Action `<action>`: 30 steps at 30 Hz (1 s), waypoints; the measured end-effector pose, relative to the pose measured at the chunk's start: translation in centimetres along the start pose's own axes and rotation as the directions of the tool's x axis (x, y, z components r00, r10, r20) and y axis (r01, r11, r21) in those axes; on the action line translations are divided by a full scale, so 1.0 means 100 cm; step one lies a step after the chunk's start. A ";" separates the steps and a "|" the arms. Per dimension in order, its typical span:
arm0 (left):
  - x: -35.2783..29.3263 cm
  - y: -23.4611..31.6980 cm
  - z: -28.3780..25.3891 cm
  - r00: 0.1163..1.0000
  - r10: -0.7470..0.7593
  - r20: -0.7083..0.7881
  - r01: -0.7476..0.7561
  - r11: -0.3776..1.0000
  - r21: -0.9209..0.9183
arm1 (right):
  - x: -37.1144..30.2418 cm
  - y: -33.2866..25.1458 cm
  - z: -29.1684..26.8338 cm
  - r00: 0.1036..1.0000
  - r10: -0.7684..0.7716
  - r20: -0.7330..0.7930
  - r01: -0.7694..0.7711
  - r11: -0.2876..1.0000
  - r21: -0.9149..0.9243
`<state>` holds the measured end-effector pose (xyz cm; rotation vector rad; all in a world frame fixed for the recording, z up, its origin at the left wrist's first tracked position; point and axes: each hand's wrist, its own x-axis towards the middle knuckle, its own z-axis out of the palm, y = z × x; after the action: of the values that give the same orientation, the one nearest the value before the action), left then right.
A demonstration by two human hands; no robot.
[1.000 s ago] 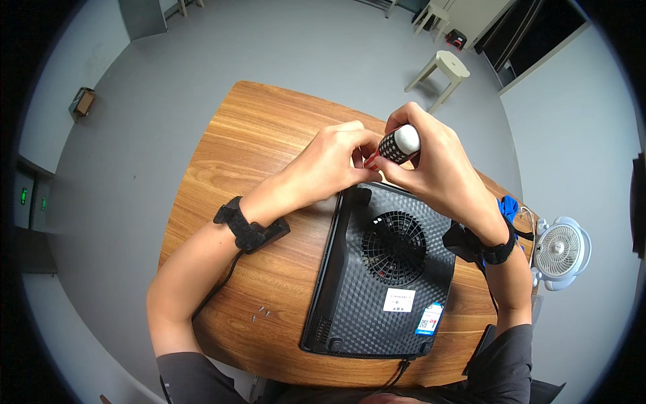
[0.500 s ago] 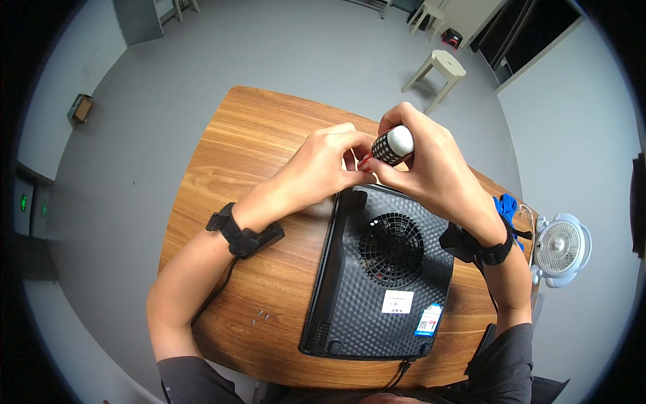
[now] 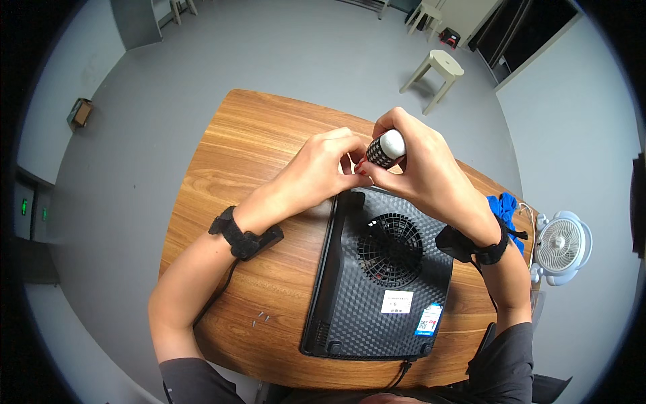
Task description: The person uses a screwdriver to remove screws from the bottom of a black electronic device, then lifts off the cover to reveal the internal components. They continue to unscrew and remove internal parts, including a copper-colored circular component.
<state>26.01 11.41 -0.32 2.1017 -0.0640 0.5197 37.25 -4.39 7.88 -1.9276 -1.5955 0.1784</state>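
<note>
A black appliance with a textured underside, a round fan grille and several small feet, which looks like an induction cooker (image 3: 383, 316), lies bottom up on the wooden table. Above its far edge my right hand (image 3: 431, 158) is wrapped round a screwdriver (image 3: 385, 151) with a white butt end, a black-and-white patterned grip and a red part lower down. Its handle is tilted and its tip is hidden. Close beside the red part, my left hand (image 3: 326, 165) has thumb and fingers closed in a pinch. What they hold cannot be made out.
Three small screws (image 3: 261, 318) lie on the table (image 3: 229, 151) left of the appliance. A power cord (image 3: 404, 367) leaves its near edge. To the right are a blue cloth (image 3: 503, 206) and a white fan (image 3: 560, 244). A stool (image 3: 441, 67) stands beyond the table.
The screwdriver's handle and my right hand have shifted slightly left and a little down in the picture. My left hand stays almost in place beside it.
</note>
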 end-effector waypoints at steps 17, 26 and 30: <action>-0.003 0.003 -0.007 0.994 -0.011 0.112 0.003 0.998 0.068 | -0.010 0.002 0.002 0.993 -0.114 -0.016 0.114 0.994 -0.005; -0.002 0.002 -0.008 0.992 -0.063 0.106 0.062 0.998 0.016 | -0.005 0.002 0.002 0.989 -0.144 -0.016 0.145 0.989 0.007; -0.003 -0.001 -0.009 0.988 -0.080 0.135 0.076 0.996 0.037 | -0.005 0.004 0.004 0.989 -0.147 0.016 0.147 0.989 0.001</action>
<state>25.42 12.17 -0.07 2.1591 -0.0518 0.3319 37.23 -4.69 7.23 -1.8041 -1.7401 0.1332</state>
